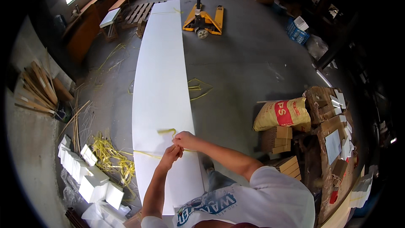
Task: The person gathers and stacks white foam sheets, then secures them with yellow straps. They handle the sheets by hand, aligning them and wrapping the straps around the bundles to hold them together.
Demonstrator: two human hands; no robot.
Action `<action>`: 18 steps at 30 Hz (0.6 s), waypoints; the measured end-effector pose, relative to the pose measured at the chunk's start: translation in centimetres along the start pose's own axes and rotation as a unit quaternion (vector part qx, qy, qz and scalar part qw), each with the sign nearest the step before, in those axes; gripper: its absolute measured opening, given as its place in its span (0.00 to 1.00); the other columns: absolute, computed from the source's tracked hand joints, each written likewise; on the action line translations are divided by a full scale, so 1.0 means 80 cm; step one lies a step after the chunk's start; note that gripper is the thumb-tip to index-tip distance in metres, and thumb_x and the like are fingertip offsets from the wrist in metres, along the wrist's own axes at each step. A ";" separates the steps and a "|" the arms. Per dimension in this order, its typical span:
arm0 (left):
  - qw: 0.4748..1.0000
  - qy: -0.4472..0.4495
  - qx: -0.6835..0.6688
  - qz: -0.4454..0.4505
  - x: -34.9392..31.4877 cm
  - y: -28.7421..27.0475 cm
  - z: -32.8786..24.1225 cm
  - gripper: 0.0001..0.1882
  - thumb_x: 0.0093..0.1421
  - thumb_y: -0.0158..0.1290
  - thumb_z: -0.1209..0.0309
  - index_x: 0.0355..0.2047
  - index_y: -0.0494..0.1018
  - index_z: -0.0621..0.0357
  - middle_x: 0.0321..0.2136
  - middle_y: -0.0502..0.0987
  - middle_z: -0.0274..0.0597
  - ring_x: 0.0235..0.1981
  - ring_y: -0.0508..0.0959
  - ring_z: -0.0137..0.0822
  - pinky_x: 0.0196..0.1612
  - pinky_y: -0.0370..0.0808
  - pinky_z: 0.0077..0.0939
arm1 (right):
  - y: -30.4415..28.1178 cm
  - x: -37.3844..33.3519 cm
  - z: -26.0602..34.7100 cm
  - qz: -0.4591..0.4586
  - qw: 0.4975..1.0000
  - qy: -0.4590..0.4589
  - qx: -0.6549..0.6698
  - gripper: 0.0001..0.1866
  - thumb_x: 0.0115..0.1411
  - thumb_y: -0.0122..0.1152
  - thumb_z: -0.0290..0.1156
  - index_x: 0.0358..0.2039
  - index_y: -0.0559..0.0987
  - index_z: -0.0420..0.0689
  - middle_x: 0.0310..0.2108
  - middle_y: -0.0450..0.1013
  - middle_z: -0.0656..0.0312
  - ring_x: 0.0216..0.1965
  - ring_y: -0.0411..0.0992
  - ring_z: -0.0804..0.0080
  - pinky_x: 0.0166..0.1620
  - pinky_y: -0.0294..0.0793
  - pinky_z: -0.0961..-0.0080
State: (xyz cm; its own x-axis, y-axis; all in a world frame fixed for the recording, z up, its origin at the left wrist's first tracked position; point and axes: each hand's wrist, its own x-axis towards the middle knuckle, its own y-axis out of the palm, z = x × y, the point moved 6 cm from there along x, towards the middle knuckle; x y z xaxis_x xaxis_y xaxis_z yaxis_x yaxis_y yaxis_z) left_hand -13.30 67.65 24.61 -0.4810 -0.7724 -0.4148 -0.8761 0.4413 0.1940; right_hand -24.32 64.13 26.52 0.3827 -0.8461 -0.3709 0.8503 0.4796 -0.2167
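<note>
A long white board or stack of sheets (pixel 162 76) runs away from me across the floor. Around its near part lies a yellow strap (pixel 145 154), whose loose end (pixel 166 131) curls up and is blurred. My left hand (pixel 170 155) and my right hand (pixel 184 139) meet above the white surface, fingers pinched together on the strap. The exact spot where the strap crosses is hidden by my fingers. Farther up, another yellow strap (pixel 166 13) crosses the board's far end, and more yellow strap (pixel 198 88) sticks out at its right side.
Left of the board lies a tangled heap of yellow strapping (pixel 113 156) beside white blocks (pixel 90 181). Wooden strips (pixel 40 86) lean at the left wall. A yellow pallet jack (pixel 204 21) stands beyond. To the right are a yellow sack (pixel 282 115), cardboard boxes (pixel 282 137) and a cluttered bench (pixel 322 143).
</note>
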 end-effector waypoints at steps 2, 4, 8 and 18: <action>0.995 0.027 0.017 -0.092 0.006 -0.018 0.025 0.19 0.66 0.44 0.57 0.22 0.69 0.54 0.14 0.61 0.27 0.16 0.57 0.20 0.19 0.52 0.20 | 0.015 -0.001 -0.010 -0.022 0.996 -0.038 0.080 0.13 0.62 0.55 0.37 0.25 0.75 0.42 0.20 0.69 0.68 0.21 0.65 0.83 0.24 0.65 0.78; 0.984 0.055 -0.027 -0.167 0.010 -0.025 0.024 0.18 0.66 0.44 0.60 0.21 0.67 0.54 0.14 0.60 0.26 0.16 0.57 0.21 0.19 0.53 0.21 | 0.006 -0.017 -0.032 -0.133 0.982 -0.003 0.138 0.09 0.62 0.56 0.35 0.29 0.77 0.45 0.25 0.71 0.68 0.24 0.65 0.83 0.26 0.66 0.79; 0.987 0.062 -0.012 -0.146 0.019 -0.004 0.021 0.20 0.68 0.42 0.59 0.23 0.68 0.57 0.14 0.59 0.25 0.17 0.56 0.20 0.20 0.53 0.20 | 0.016 -0.071 -0.080 -0.237 0.926 -0.222 -0.193 0.08 0.56 0.59 0.27 0.37 0.80 0.45 0.32 0.76 0.56 0.33 0.73 0.57 0.38 0.73 0.65; 0.810 0.113 0.560 -0.134 0.063 0.089 -0.022 0.09 0.61 0.47 0.65 0.35 0.74 0.52 0.28 0.77 0.42 0.31 0.77 0.48 0.31 0.71 0.40 | 0.014 -0.039 -0.192 -0.346 0.922 -0.019 0.173 0.09 0.59 0.58 0.35 0.36 0.77 0.43 0.26 0.73 0.68 0.27 0.71 0.75 0.33 0.69 0.79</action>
State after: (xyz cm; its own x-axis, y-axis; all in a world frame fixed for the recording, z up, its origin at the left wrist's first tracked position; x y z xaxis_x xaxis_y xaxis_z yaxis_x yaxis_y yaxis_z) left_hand -22.00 66.07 25.47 -0.3836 -0.9168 -0.1106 -0.4310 0.2837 -0.8566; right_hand -30.10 70.86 13.58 -0.2875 -0.9327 -0.2177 0.9576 -0.2749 -0.0865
